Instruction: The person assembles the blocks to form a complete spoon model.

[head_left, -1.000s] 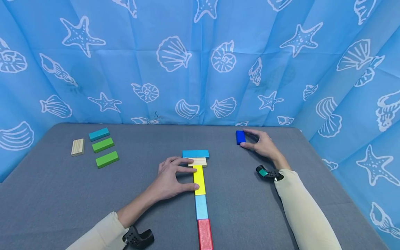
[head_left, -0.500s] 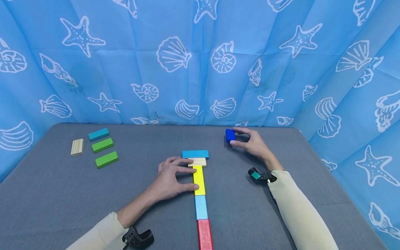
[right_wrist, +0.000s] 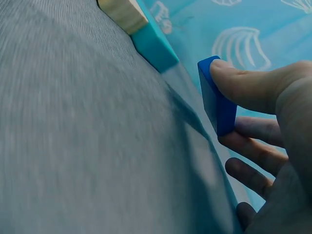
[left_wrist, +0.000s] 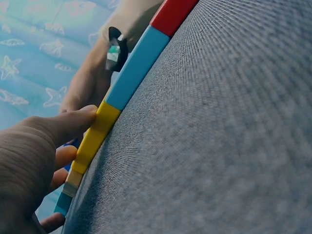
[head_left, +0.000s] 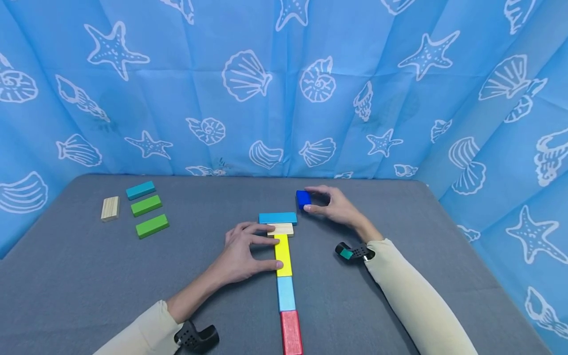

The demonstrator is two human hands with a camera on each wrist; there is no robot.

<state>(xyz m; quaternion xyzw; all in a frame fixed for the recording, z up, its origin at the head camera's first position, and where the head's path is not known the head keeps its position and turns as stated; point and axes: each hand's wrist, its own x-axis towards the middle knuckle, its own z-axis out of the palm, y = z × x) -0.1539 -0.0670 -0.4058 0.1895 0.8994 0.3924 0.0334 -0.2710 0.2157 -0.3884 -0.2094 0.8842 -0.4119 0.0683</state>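
My right hand [head_left: 336,204] pinches a dark blue block [head_left: 303,199] between thumb and fingertips, to the right of the row's far end. In the right wrist view the blue block [right_wrist: 217,97] stands over the tabletop edge, its shadow apart on the cloth. A straight row runs away from me: a red block [head_left: 291,333], a light blue block [head_left: 286,294], a yellow block [head_left: 283,254], then a natural wood block [head_left: 282,229] and a blue block [head_left: 277,218], both set crosswise. With fingers spread, my left hand [head_left: 241,254] rests its thumb and fingertips on the yellow and wood blocks.
On the left of the grey cloth-covered table [head_left: 213,197] lie a natural wood block [head_left: 110,208], a teal block [head_left: 140,190] and two green blocks [head_left: 146,205]. A blue curtain [head_left: 284,123] with white shell prints hangs behind the table and along its right side.
My right hand has carried the dark blue block leftward from the back right toward the row's far end. The left hand and the row have stayed put.
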